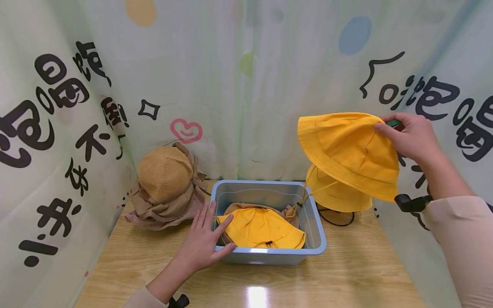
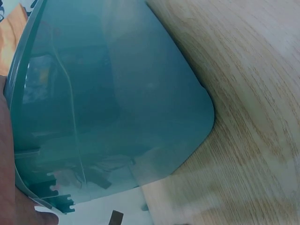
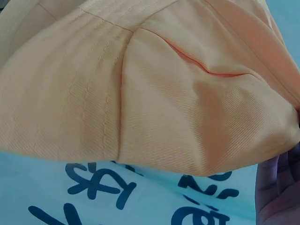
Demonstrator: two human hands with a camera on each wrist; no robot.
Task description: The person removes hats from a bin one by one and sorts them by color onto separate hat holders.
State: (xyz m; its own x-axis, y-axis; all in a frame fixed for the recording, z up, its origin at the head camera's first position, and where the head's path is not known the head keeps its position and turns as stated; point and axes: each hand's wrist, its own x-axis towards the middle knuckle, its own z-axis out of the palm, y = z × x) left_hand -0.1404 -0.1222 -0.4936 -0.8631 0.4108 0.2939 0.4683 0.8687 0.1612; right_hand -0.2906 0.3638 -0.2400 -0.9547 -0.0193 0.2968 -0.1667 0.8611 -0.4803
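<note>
My right hand [image 1: 410, 134] pinches the crown of a yellow bucket hat [image 1: 348, 149], raised above the table's right side with its brim slanting down. A thin yellow cord hangs from it towards the bin's right rim. In the right wrist view the hat's stitched fabric [image 3: 164, 103] fills most of the picture. My left hand [image 1: 200, 239], fingers spread, rests at the near left corner of a blue-grey plastic bin [image 1: 265, 256]. Inside the bin lies another yellow hat [image 1: 265, 229] over brown ones. The left wrist view shows the bin's outer wall [image 2: 112, 103].
At the left, a straw-coloured hat [image 1: 164, 173] sits on top of brown and mauve fabric hats [image 1: 173, 214]. Behind the raised hat, more yellow hats [image 1: 339, 194] stand at the right, a dark cord [image 1: 339, 223] below them. A printed curtain [image 1: 246, 107] encloses the wooden table [image 1: 346, 273].
</note>
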